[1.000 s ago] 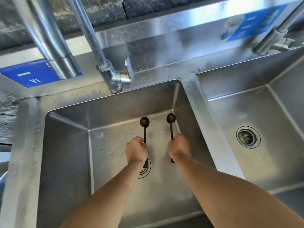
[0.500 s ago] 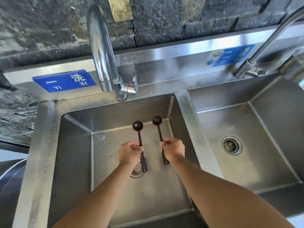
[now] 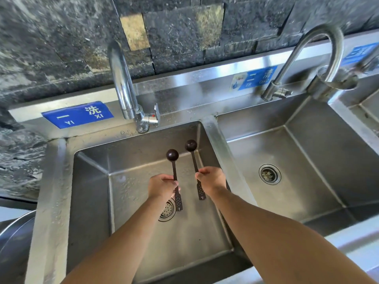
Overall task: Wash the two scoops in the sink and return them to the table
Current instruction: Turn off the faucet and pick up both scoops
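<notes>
Both hands reached over the left basin (image 3: 90, 201) of the steel sink. The left hand (image 3: 162, 186) was closed around the handle of the left scoop (image 3: 172, 155), and the right hand (image 3: 211, 179) was closed around the handle of the right scoop (image 3: 191, 145). The two dark scoops stood side by side and apart, bowls pointing toward the back wall, handle ends hanging below the fists. The left scoop's handle end sat over the drain (image 3: 166, 212). The faucet (image 3: 121, 83) curved above the back rim, beside a blue label (image 3: 78, 114).
</notes>
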The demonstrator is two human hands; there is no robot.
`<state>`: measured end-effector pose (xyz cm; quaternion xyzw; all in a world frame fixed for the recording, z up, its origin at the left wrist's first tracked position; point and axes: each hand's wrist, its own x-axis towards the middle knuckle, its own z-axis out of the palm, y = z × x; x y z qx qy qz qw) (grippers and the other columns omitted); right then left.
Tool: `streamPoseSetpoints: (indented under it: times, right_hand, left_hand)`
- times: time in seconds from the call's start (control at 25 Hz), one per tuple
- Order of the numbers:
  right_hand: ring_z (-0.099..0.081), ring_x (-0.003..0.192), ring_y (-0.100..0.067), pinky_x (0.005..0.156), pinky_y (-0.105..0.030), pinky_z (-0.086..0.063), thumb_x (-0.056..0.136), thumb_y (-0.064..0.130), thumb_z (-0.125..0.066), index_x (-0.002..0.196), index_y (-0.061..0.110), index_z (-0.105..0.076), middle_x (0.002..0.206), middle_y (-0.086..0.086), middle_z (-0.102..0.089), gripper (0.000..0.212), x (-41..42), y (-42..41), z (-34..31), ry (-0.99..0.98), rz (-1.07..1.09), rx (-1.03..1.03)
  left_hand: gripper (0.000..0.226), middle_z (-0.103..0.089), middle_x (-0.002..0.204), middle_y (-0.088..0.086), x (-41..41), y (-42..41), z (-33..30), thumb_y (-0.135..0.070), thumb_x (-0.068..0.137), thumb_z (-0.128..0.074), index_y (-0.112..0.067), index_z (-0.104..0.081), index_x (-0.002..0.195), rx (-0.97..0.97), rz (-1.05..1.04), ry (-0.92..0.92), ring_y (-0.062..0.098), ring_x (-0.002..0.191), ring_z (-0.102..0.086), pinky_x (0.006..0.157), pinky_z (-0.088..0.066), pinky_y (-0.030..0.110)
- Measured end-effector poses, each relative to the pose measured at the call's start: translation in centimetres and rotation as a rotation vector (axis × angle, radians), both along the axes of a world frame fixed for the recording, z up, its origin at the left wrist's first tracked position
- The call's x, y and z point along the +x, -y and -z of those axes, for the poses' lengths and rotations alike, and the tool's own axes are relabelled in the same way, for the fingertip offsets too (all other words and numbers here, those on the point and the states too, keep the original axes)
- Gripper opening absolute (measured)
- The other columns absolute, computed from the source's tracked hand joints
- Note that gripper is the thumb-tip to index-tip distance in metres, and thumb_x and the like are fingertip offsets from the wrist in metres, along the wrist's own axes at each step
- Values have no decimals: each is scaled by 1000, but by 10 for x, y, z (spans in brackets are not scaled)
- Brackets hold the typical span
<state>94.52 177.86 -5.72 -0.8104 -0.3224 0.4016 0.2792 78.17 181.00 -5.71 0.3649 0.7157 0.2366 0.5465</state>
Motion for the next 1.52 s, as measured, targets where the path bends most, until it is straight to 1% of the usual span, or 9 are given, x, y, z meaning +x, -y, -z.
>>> streamPoseSetpoints:
  times: [0.16, 0.4, 0.6, 0.72, 0.84, 1.04, 1.16, 1.28, 1.52]
  right_hand:
    - [-72, 93, -20, 85, -32, -60, 87, 25, -73, 106, 20, -79, 103, -1, -78, 21, 12, 20, -24, -6, 103, 45]
    - [-69, 78, -17, 70, -23, -56, 84, 22, -73, 86, 25, -77, 78, 8, -73, 5, 26, 64, -60, -28, 310, 109]
    - [-64, 58, -6, 43, -10, -40, 86, 19, -69, 63, 26, -69, 65, 8, -70, 23, 44, 101, -90, 6, 436, 153]
    - [-57, 46, 6, 37, -4, -34, 85, 17, -68, 57, 26, -65, 59, 13, -65, 30, 61, 132, -110, 46, 541, 177]
    - [-55, 51, 4, 38, -3, -34, 84, 16, -70, 54, 27, -61, 58, 16, -61, 34, 77, 166, -127, 91, 651, 196]
    - [-68, 63, -11, 54, -18, -52, 87, 21, -70, 68, 22, -74, 67, 6, -72, 19, 108, 229, -156, 107, 796, 246]
    - [-61, 49, -7, 41, -10, -42, 85, 17, -68, 59, 20, -71, 47, 13, -62, 26, 127, 272, -174, 146, 862, 271]
    - [-62, 61, -14, 55, -15, -44, 83, 18, -68, 66, 17, -73, 55, 9, -64, 18, 148, 330, -192, 176, 968, 280]
    - [-57, 57, -15, 56, -24, -46, 84, 18, -67, 77, 5, -76, 61, -6, -67, 17, 166, 467, -206, 208, 1158, 285]
  left_hand:
    - [19, -75, 84, 22, 16, 5, -25, 10, 82, -70, -9, -70, 86, 50, 106, 56, 34, 70, -76, 74, -64, 45]
    - [20, -73, 83, 13, 37, 20, -65, 8, 85, -71, -7, -67, 97, 81, 237, 169, 27, 64, -74, 67, -62, 36]
    - [22, -69, 78, 14, 69, 35, -96, 12, 85, -69, -8, -64, 93, 106, 361, 221, 29, 64, -70, 70, -62, 42]
    - [21, -69, 74, 14, 94, 48, -113, 13, 84, -69, -7, -65, 88, 145, 444, 225, 28, 58, -70, 67, -63, 41]
    - [21, -71, 81, 21, 118, 68, -133, 11, 82, -72, -9, -66, 84, 183, 533, 235, 37, 70, -74, 75, -63, 50]
    - [19, -70, 77, 21, 169, 112, -170, 11, 82, -71, -3, -66, 95, 187, 701, 279, 30, 64, -71, 74, -63, 45]
    - [21, -70, 86, 25, 200, 146, -188, 12, 82, -70, 1, -66, 99, 190, 789, 317, 35, 71, -71, 79, -62, 51]
    - [20, -68, 84, 23, 233, 194, -206, 13, 84, -68, 0, -64, 98, 186, 884, 342, 34, 69, -70, 81, -61, 52]
    - [20, -67, 81, 23, 297, 324, -237, 15, 86, -66, -1, -60, 95, 178, 1069, 402, 30, 64, -68, 61, -63, 38]
